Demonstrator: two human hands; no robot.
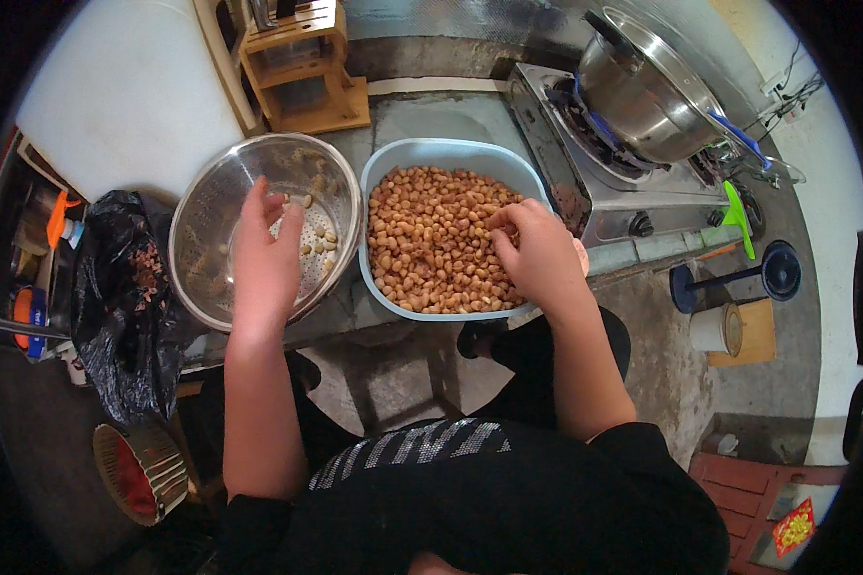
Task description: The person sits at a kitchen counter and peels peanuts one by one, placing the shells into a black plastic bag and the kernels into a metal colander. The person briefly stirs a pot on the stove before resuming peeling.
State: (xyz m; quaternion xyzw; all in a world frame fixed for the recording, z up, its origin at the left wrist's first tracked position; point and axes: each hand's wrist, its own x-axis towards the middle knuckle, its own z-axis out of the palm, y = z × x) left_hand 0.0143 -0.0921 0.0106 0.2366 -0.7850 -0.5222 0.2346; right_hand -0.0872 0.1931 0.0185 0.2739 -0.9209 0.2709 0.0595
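A pale blue plastic tub (525, 162) holds a heap of brown, skin-on kernels (439, 237) that look like peanuts. My right hand (536, 248) is at the tub's right side, its fingers curled down at the kernels; whether it pinches one is hidden. To the left, a perforated stainless-steel colander (201, 208) stands tilted beside the tub. Several pale kernels (323, 241) lie on its bottom. Over the colander is my left hand (267, 244), fingers apart, with nothing visible in it. A black plastic bag (115, 345) left of the colander has reddish-brown skins (151, 269) on it.
A gas stove (618, 208) at the right carries a steel pot (640, 108). A wooden knife rack (309, 65) stands behind the colander. Below the counter are a slatted basket (169, 471) at left and a white bucket (708, 329) at right.
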